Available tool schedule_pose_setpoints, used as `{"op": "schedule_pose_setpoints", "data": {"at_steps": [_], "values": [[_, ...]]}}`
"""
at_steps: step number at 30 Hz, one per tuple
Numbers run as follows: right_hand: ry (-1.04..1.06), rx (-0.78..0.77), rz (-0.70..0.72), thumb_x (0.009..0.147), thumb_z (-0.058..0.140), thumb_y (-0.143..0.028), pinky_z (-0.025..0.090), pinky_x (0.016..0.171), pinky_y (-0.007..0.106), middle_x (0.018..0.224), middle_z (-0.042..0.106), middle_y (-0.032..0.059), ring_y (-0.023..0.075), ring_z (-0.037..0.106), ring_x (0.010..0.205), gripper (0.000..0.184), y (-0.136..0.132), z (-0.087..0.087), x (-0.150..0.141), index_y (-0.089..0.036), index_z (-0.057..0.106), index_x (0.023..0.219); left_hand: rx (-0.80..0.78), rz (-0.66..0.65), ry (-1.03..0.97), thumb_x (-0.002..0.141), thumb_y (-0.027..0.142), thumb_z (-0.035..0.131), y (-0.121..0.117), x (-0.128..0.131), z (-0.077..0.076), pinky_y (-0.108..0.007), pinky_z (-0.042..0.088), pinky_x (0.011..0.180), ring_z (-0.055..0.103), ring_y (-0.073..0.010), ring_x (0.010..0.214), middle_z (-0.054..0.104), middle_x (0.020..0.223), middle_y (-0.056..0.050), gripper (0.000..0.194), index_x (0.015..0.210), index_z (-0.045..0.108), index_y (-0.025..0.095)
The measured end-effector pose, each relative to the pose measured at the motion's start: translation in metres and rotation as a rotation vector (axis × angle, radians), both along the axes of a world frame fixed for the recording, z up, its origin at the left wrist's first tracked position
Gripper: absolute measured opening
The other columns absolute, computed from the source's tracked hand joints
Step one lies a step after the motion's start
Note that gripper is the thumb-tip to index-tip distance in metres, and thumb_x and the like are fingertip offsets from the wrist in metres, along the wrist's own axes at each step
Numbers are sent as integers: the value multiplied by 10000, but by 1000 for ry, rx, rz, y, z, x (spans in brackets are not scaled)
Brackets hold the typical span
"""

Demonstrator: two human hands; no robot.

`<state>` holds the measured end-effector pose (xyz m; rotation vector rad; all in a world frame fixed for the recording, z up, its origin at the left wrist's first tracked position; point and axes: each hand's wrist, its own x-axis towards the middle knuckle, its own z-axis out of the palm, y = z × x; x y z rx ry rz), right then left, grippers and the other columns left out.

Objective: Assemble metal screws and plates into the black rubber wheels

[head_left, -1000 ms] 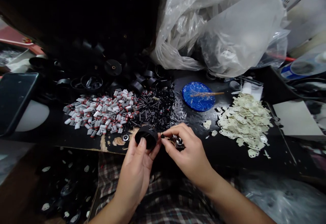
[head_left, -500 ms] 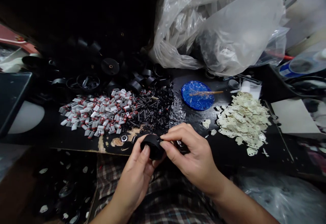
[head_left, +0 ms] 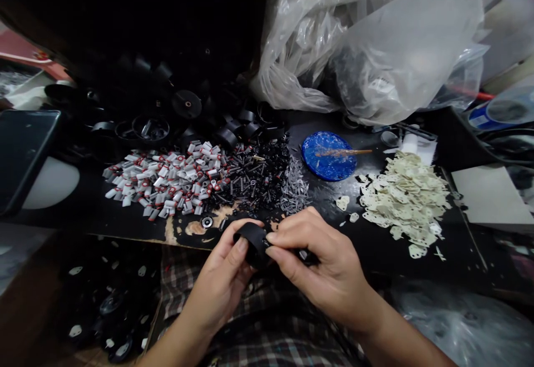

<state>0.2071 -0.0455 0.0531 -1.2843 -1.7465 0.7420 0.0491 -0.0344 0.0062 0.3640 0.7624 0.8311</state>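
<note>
My left hand (head_left: 223, 278) is closed round a black round cap (head_left: 254, 242), held above my lap at the table's near edge. My right hand (head_left: 323, 264) pinches thumb and forefinger against the cap's right rim; what sits between the fingertips is too small to name. More small dark parts show under the right palm (head_left: 303, 254). Just beyond the hands lie a pile of white and red pieces (head_left: 167, 180), a heap of black springs and small parts (head_left: 254, 175) and a small metal ring (head_left: 206, 222).
A blue dish (head_left: 329, 155) with a brown stick stands behind the hands. Cream flat pieces (head_left: 404, 200) are heaped at right. A big clear plastic bag (head_left: 367, 50) fills the back. Black round housings (head_left: 150, 128) crowd the back left; a dark tray (head_left: 20, 155) stands at left.
Both hands have drawn together and a little lower. The right fingertips, apart from the cap a second ago, now press on its rim; the cap has turned more edge-on.
</note>
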Motion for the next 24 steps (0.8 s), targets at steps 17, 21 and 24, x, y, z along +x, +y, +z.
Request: {"op": "schedule_pose_setpoints", "data": {"at_steps": [17,21,24], "values": [[-369,110,-26,873,587,-146,351,734,343,854,693,1,142,616,776,67,-1,5,2,-188,636,892,96,-63,111,758,334,709,13,-4,-5,-190,494,675,627,-122,730,681,832,-11,212,940,707,226],[-401,-32,35,874,577,-149,406,770,338,945,666,15,162,603,859,150,4,10,9,-196,592,1016,88,-27,135,790,328,678,16,-5,-7,-204,520,678,640,-126,765,679,886,-6,197,967,688,242],[-419,-213,57,846,566,-90,456,823,319,1073,595,47,172,571,963,278,6,12,14,-188,521,1102,93,44,184,814,314,655,20,-8,-6,-252,533,785,649,-129,819,668,911,9,176,976,671,250]]}}
